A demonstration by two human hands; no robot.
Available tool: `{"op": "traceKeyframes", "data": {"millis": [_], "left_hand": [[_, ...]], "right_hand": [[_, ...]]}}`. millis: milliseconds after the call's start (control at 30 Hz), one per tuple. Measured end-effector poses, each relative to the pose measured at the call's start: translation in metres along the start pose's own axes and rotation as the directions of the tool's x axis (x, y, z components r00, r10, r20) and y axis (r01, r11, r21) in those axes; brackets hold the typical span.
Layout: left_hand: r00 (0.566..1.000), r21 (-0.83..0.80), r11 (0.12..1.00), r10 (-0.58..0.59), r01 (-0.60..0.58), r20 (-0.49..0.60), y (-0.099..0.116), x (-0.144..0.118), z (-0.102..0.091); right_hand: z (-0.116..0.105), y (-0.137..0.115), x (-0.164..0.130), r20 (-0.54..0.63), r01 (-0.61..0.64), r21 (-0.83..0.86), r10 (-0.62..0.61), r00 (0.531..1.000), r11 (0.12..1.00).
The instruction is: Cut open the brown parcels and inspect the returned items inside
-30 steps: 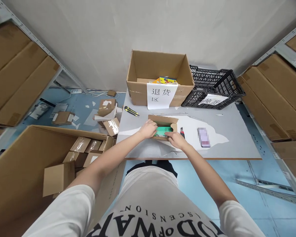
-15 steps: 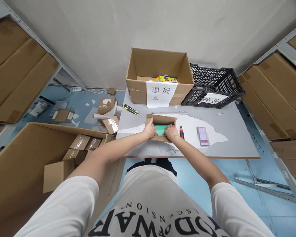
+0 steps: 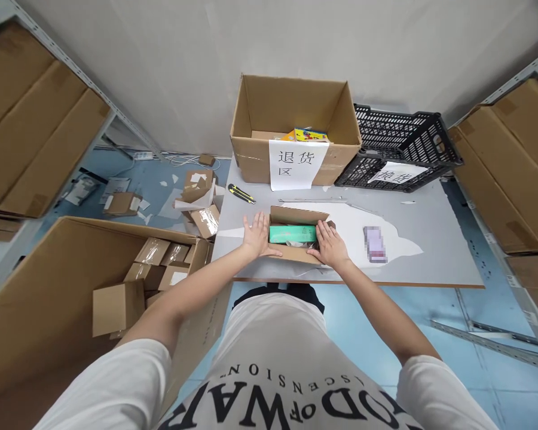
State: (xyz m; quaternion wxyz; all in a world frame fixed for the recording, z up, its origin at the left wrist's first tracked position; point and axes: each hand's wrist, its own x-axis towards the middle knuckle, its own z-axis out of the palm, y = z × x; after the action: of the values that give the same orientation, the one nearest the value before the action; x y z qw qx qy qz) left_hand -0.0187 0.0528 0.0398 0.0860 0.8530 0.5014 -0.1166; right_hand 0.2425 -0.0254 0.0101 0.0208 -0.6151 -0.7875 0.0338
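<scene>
A small cardboard box (image 3: 296,255) stands on the table with its top flaps up. Inside it lies a green box (image 3: 292,233), with some crumpled packing in front of it. My left hand (image 3: 257,236) rests against the box's left side, fingers stretched and spread. On the opposite side my right hand (image 3: 332,243) lies flat along the right end, fingers extended. The red-and-black cutter beside my right hand is mostly hidden. A yellow-and-black utility knife (image 3: 241,193) lies farther back on the left.
A large carton (image 3: 251,158) with a paper sign and a black crate (image 3: 403,173) stand along the table's back. A pixelated flat item (image 3: 375,244) lies to the right on white paper. At lower left, a big carton (image 3: 67,263) holds several small boxes.
Both hands have moved from gripping inside the small box to its outer ends, with fingers straightened. The green box now shows more fully. The camera view has shifted slightly.
</scene>
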Motion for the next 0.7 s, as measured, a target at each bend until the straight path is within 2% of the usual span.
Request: {"op": "traceKeyframes", "data": {"millis": [100, 233, 300, 433, 567, 700], "left_hand": [[1.000, -0.009, 1.000, -0.002, 0.002, 0.007, -0.002, 0.000, 0.005], [1.000, -0.052, 0.999, -0.016, 0.017, 0.013, -0.003, -0.001, 0.013], [1.000, -0.070, 0.997, -0.022, 0.022, 0.007, -0.003, -0.001, 0.017], [0.999, -0.105, 0.994, -0.030, 0.026, -0.037, -0.005, 0.002, 0.028], [0.997, -0.234, 0.972, -0.036, 0.019, -0.069, -0.009, 0.008, 0.044], [0.992, -0.409, 0.911, -0.007, -0.044, -0.122, -0.012, 0.013, 0.062]], "right_hand": [[0.005, 0.013, -0.005, -0.037, -0.017, 0.019, 0.018, 0.999, 1.000], [0.024, 0.026, -0.014, -0.073, -0.135, 0.068, 0.140, 0.987, 0.988], [0.036, 0.028, -0.016, -0.079, -0.171, 0.152, 0.185, 0.980, 0.973], [0.056, 0.029, -0.012, -0.103, -0.167, 0.363, 0.217, 0.971, 0.917], [0.071, 0.030, -0.007, -0.086, -0.184, 0.498, 0.259, 0.962, 0.848], [0.080, 0.032, -0.006, -0.041, -0.210, 0.577, 0.285, 0.958, 0.789]]}}
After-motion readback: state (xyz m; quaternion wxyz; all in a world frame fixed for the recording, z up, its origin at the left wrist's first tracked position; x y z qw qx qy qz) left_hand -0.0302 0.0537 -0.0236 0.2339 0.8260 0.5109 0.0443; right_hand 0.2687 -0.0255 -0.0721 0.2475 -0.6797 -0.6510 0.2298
